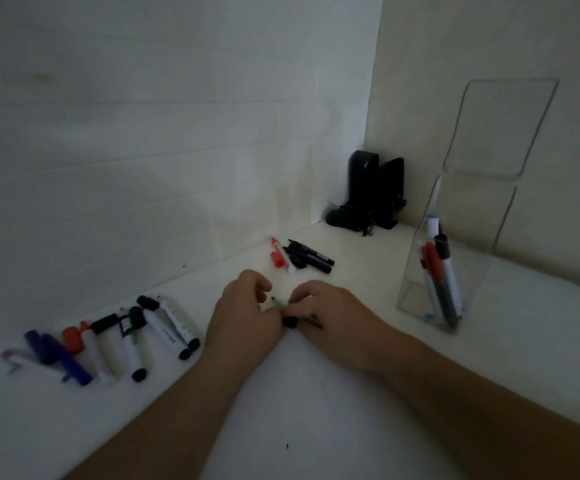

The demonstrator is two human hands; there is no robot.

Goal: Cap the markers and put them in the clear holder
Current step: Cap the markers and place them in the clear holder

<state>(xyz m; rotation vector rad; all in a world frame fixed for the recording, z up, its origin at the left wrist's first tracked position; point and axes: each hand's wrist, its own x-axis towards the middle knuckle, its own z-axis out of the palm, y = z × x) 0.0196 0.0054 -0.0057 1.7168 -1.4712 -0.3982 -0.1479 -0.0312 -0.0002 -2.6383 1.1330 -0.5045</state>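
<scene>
**Both hands on one black marker, mid-tabletop**

We're seeing the left hand (247,308) and right hand (326,311) meeting at the centre of the white tabletop (316,410). The right hand is pinching a thin black marker (278,304), fingers curled round it; its bare tip is pointing up-left toward the left hand. The left hand's fingers are curled close against the marker; we can't tell if they're actually gripping it. A small black piece (290,322), likely a cap, is sitting just below where the hands meet.

The clear holder (455,268) is standing to the right, well apart from the hands, already holding a red marker (432,263), a black-capped marker (442,251) and a blue-capped one (432,223), all leaning upright.

Loose markers are lying in two groups: a row at left (126,334) with blue, red and black ones, and a smaller cluster (299,258) beyond the hands near the wall. Black speakers (368,192) are sitting in the corner.
</scene>
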